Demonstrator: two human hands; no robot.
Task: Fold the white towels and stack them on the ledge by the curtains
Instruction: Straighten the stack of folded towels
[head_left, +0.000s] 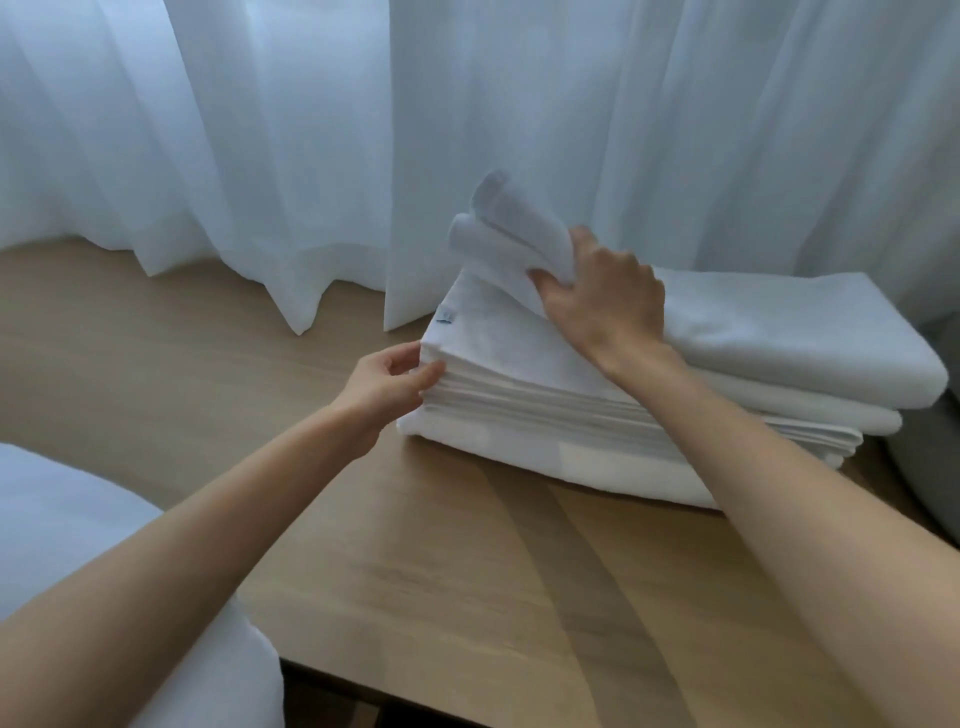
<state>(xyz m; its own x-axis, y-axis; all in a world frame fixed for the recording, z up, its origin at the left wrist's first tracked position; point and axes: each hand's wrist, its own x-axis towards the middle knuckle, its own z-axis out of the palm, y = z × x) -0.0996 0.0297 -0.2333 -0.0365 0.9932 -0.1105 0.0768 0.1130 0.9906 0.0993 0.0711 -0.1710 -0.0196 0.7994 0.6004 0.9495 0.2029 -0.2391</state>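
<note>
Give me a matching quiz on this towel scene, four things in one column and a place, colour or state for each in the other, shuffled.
1 left hand
2 right hand
3 curtains
4 tag

a hang behind the ledge
b grips the small towel
c pinches the stack's edge
d blue

Pairs: 1-c, 2-b, 3-a, 4-d

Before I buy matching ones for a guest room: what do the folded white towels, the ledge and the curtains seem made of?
Stack of folded white towels: soft matte woven cloth, likely cotton; thin layered edges, sewn label. Pale brown ledge: wood or wood-look laminate, smooth satin; streaky grain. White sheer curtains: thin translucent fabric; daylight glows through.
</note>
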